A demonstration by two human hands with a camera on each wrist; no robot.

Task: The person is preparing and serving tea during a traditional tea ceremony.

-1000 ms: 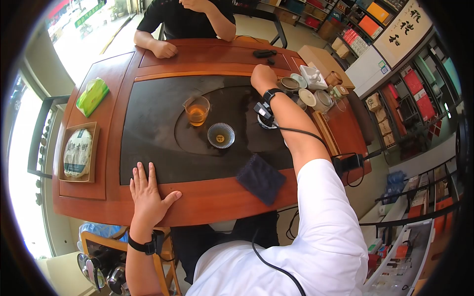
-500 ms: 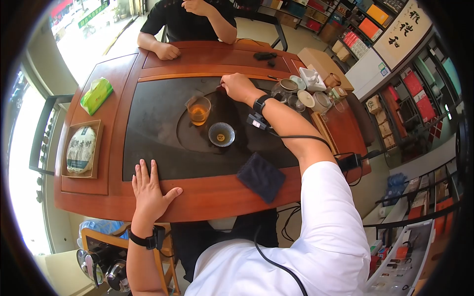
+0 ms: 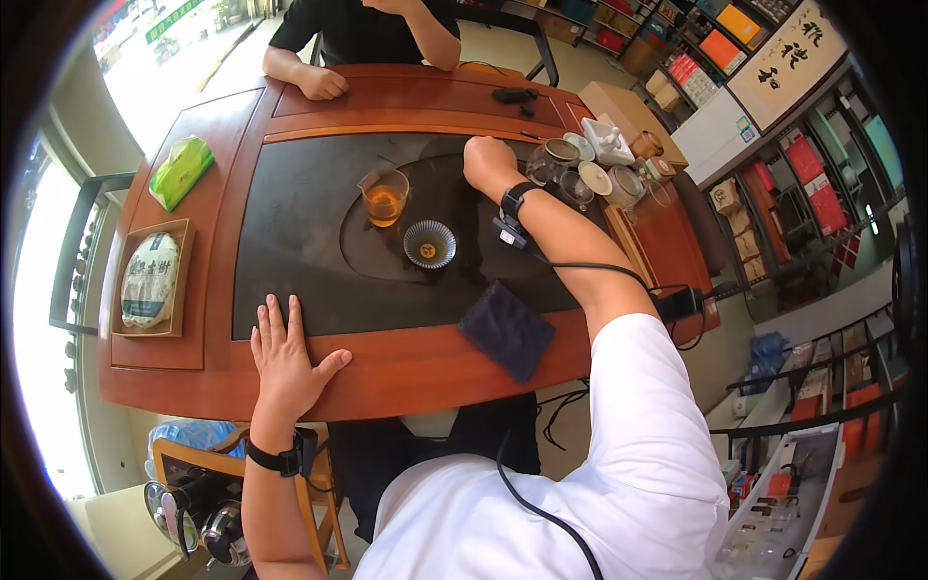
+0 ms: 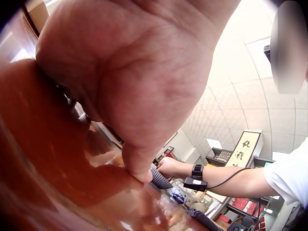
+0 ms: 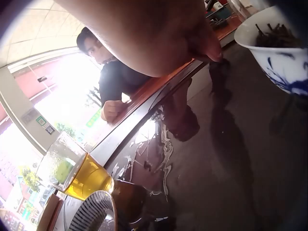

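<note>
Illegible Chinese characters on sign (image 3: 793,43)

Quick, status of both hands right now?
Left hand: open, flat on the wooden table edge.
Right hand: curled over the dark tray; a hold cannot be told.

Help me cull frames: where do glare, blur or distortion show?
Head view: fisheye bends the tea table, daylight glare at picture left. Left wrist view: the left hand looms close, blurred. Right wrist view: windows blow out behind the glass pitcher.
</note>
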